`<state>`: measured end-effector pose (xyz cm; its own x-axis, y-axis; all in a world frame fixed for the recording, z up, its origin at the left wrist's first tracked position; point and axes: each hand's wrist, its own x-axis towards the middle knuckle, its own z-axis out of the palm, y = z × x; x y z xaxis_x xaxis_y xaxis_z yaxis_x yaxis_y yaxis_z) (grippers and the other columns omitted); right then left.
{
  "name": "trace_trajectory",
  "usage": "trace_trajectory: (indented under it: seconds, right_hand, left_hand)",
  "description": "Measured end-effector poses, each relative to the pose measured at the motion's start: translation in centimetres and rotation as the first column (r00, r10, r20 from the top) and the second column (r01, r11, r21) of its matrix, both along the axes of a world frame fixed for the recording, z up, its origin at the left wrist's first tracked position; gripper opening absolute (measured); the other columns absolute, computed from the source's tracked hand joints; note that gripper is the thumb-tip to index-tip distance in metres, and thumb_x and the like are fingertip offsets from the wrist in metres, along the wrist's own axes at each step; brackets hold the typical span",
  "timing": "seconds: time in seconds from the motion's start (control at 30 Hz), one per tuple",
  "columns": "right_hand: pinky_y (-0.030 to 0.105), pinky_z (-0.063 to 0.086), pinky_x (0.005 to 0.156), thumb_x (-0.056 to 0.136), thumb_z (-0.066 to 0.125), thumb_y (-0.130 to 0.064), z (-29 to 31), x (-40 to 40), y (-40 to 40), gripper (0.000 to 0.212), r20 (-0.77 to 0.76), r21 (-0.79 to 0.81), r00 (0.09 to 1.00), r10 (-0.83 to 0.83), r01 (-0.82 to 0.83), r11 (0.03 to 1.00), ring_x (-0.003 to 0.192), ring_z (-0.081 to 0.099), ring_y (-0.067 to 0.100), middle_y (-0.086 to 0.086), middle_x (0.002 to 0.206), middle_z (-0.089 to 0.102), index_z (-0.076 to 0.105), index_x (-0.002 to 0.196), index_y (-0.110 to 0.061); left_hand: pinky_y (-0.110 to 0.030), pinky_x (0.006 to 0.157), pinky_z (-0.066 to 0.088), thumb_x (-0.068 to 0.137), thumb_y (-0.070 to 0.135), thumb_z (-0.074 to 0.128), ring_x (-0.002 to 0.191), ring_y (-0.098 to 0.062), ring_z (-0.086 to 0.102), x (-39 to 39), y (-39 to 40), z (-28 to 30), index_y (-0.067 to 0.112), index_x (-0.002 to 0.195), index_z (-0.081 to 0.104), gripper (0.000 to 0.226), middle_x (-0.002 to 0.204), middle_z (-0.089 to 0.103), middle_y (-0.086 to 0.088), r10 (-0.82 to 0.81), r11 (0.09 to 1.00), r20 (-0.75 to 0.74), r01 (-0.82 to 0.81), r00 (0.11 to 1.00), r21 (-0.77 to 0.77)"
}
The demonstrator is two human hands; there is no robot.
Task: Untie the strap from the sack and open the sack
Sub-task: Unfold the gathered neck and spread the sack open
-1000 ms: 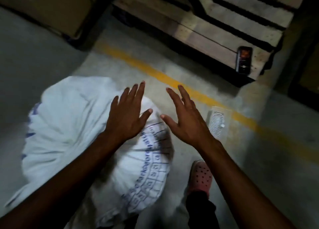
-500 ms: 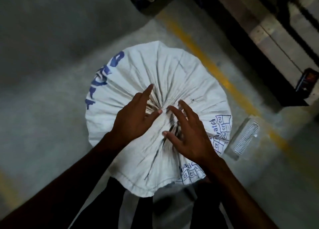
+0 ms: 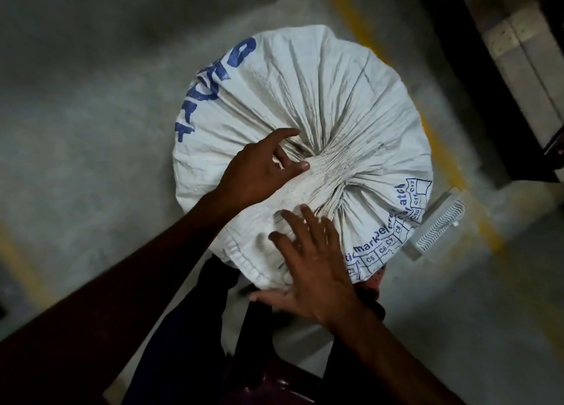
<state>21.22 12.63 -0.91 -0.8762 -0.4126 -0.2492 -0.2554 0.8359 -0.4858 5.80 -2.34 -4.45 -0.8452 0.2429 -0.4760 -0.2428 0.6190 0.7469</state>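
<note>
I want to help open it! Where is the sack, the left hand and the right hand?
sack (image 3: pixel 320 99): head view, on its pleated white top.
left hand (image 3: pixel 253 172): head view, on the back of the hand.
right hand (image 3: pixel 314 267): head view, on the back of the hand.

Bare floor (image 3: pixel 91 130) lies open to my left of the sack (image 3: pixel 305 99). On my right a white vent cover (image 3: pixel 433 227) sits just beside it, and my legs (image 3: pixel 198 328) crowd the near side
</note>
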Motion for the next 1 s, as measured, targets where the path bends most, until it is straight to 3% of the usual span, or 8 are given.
trace_trajectory:
  seconds: [0.23,0.37,0.47,0.6,0.67,0.77,0.9,1.0]
  right_hand:
    - [0.070,0.016,0.120,0.064,0.063,-0.090,-1.1,1.9,-1.4,0.103,0.043,0.143,0.997,0.066,-0.072,0.987,0.158,0.013,0.044,0.017,0.171,0.020,0.049,0.139,-0.022]
    - [0.073,0.017,0.119,0.075,0.077,-0.062,-1.1,2.8,-1.8,0.084,0.032,0.162,0.988,0.150,-0.154,0.975,0.157,0.009,0.048,0.021,0.172,0.013,0.046,0.141,-0.021]
    - [0.069,0.028,0.117,0.080,0.074,-0.028,-1.1,3.2,-1.7,0.051,-0.027,0.127,0.991,0.131,-0.127,0.984,0.154,0.024,0.048,0.019,0.168,0.029,0.054,0.125,-0.017]
    - [0.052,0.049,0.105,0.090,0.065,-0.018,-0.5,1.7,-0.5,0.018,-0.016,-0.143,0.991,-0.129,0.126,0.982,0.132,0.057,0.037,0.011,0.139,0.065,0.070,0.107,-0.012]
    - [0.043,0.054,0.090,0.097,0.065,-0.011,1.0,0.1,0.1,0.009,0.066,-0.266,0.923,-0.379,0.383,0.885,0.105,0.067,0.030,0.007,0.110,0.074,0.072,0.103,-0.011]
    - [0.037,0.048,0.068,0.100,0.067,-0.019,3.4,-3.1,1.1,0.010,0.175,-0.286,0.767,-0.618,0.640,0.713,0.072,0.063,0.017,0.001,0.076,0.070,0.068,0.092,-0.013]
    - [0.042,0.051,0.066,0.098,0.070,-0.024,4.2,-6.8,2.4,0.019,0.232,-0.395,0.690,-0.686,0.711,0.581,0.070,0.064,0.024,0.005,0.072,0.067,0.064,0.086,-0.010]
    - [0.042,0.051,0.063,0.097,0.071,-0.026,3.8,-8.9,3.4,0.020,0.217,-0.409,0.681,-0.700,0.714,0.568,0.070,0.066,0.024,0.006,0.073,0.068,0.065,0.085,-0.011]
  left_hand:
    - [-0.011,0.090,0.049,0.091,0.056,0.073,0.100,0.018,0.058,3.9,-2.5,0.6,0.042,0.149,0.049,0.064,0.111,0.064,0.028,-0.115,0.990,-0.117,0.105,0.987,-0.090]
    - [-0.036,0.107,0.053,0.094,0.053,0.071,0.126,0.000,0.061,5.9,-4.1,0.8,0.038,0.150,0.050,0.062,0.142,0.061,0.020,-0.126,0.992,-0.187,0.118,0.974,-0.053]
    - [-0.040,0.110,0.050,0.095,0.053,0.071,0.135,-0.004,0.057,6.9,-4.8,1.2,0.034,0.151,0.051,0.062,0.148,0.059,0.018,-0.145,0.989,-0.217,0.137,0.965,-0.048]
    - [-0.043,0.109,0.051,0.096,0.049,0.070,0.132,-0.007,0.060,7.3,-5.3,2.1,0.026,0.147,0.059,0.057,0.143,0.063,0.012,-0.056,0.996,-0.240,0.070,0.969,0.047]
    - [-0.043,0.111,0.050,0.097,0.044,0.068,0.131,-0.010,0.061,7.2,-5.3,3.0,0.022,0.144,0.062,0.052,0.141,0.065,0.010,0.006,0.991,-0.255,0.029,0.967,0.134]
    - [-0.032,0.108,0.049,0.097,0.043,0.065,0.128,-0.011,0.062,6.7,-5.0,4.4,0.024,0.140,0.063,0.046,0.138,0.064,0.013,0.038,0.976,-0.300,0.028,0.953,0.215]
    - [-0.021,0.096,0.047,0.088,0.055,0.074,0.123,-0.008,0.064,5.8,-3.6,6.0,0.025,0.136,0.066,0.057,0.133,0.068,0.011,0.074,0.983,-0.346,-0.010,0.935,0.184]
    - [-0.025,0.096,0.052,0.084,0.056,0.078,0.123,-0.007,0.064,4.5,-2.2,5.8,0.027,0.138,0.066,0.063,0.135,0.068,0.016,0.155,0.978,-0.343,-0.094,0.927,0.186]
